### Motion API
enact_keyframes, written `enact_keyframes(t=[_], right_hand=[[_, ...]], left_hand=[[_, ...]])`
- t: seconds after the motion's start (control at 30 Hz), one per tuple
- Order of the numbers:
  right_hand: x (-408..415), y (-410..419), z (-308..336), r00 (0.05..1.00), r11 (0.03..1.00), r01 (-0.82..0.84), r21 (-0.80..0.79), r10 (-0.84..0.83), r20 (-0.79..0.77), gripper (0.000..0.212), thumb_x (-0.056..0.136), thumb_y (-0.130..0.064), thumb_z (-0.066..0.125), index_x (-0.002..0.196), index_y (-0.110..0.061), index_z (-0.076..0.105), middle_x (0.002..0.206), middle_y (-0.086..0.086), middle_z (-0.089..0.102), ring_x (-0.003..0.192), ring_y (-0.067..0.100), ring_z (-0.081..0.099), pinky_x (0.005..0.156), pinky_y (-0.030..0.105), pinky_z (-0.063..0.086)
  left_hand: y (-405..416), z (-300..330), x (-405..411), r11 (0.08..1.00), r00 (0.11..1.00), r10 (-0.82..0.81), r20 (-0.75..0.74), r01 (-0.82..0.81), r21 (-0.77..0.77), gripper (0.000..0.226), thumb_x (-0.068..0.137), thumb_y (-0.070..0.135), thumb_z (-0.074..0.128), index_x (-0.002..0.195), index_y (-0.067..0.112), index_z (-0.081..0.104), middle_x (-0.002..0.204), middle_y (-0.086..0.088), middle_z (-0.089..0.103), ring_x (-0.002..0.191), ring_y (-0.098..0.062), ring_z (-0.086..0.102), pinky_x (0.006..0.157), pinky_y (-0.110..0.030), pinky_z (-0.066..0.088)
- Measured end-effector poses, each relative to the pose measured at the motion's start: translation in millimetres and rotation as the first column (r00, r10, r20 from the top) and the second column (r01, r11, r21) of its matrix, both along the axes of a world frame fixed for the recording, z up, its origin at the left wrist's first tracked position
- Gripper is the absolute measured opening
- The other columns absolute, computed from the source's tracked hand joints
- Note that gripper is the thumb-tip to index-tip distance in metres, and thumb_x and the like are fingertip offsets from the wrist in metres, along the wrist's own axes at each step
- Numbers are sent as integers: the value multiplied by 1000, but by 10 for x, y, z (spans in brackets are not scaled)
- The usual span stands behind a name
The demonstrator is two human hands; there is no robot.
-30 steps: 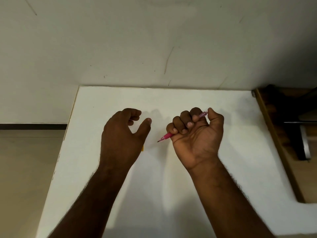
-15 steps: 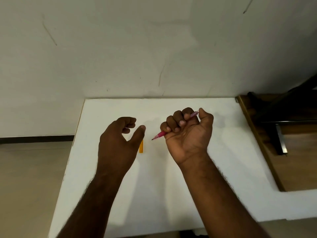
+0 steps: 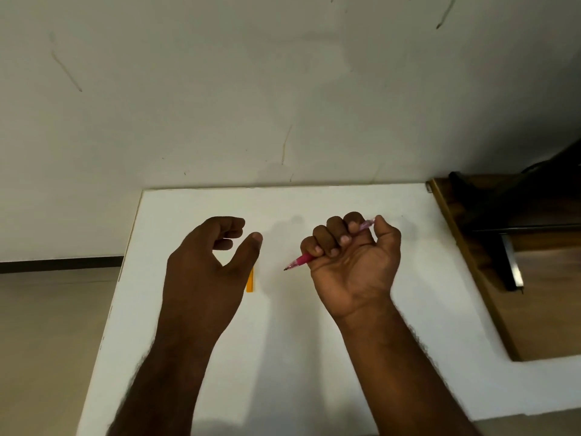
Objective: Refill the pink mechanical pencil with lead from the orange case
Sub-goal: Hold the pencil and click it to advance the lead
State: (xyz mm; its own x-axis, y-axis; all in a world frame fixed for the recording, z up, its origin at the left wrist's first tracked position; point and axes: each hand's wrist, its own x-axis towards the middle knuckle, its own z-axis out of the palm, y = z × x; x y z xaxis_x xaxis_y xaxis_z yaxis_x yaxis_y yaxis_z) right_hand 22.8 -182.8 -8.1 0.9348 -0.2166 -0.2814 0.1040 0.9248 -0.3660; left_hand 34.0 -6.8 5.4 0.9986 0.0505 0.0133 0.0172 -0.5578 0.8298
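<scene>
White table (image 3: 314, 357) | scuffed wall (image 3: 283, 73) behind | tan floor (image 3: 47, 341) left

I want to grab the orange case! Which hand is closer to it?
Left. The left hand hovers right beside the orange case, partly covering it. The right hand is off to the case's right, gripping the pink pencil.

Pink pencil (image 3: 301, 260), orange case (image 3: 250, 283), white table (image 3: 283, 357)

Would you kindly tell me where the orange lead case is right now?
In the head view, the orange case lies on the white table, left of centre, partly hidden behind the left hand's thumb.
</scene>
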Motion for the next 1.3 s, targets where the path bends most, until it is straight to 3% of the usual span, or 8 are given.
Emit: enact_keyframes(t=[0.37,0.63,0.93,1.13,1.3], right_hand=[[-22,-44,8,1000,1000,8,-17,-8,5,42,94,-43,33,65,-15,45,58,-1,35,49,16,28,53,29,32],[-42,18,-25,999,999,-40,-9,39,-23,49,96,-52,37,66,-15,49,59,-1,36,50,14,30,54,29,32],[-98,38,-19,999,999,-44,-3,44,-19,41,95,-42,35,66,-15,47,58,-2,36,50,15,29,54,28,32],[-129,115,-14,995,995,-96,4,96,-35,47,97,-47,34,67,-15,49,58,-1,36,51,14,29,55,29,30],[-185,154,-16,988,989,-148,12,149,-28,47,96,-48,35,67,-14,50,58,-1,37,52,15,25,54,29,31]], left_hand=[[-136,-90,-89,997,996,-80,-44,80,-1,30,86,48,68,112,32,67,107,22,68,98,6,61,73,0,36],[-154,-31,-64,997,998,-67,4,67,-49,33,83,50,65,109,30,69,102,22,69,96,6,62,76,5,35],[-76,-66,-149,995,995,-96,37,97,-29,26,89,40,67,112,30,68,106,22,68,101,9,60,82,2,35],[-19,-85,-230,995,995,-94,44,96,-28,26,91,36,66,117,30,66,112,23,67,106,8,59,86,1,35],[-14,-89,-286,994,993,-99,66,101,-31,29,91,38,63,118,30,66,112,24,67,107,9,58,84,-11,41]])
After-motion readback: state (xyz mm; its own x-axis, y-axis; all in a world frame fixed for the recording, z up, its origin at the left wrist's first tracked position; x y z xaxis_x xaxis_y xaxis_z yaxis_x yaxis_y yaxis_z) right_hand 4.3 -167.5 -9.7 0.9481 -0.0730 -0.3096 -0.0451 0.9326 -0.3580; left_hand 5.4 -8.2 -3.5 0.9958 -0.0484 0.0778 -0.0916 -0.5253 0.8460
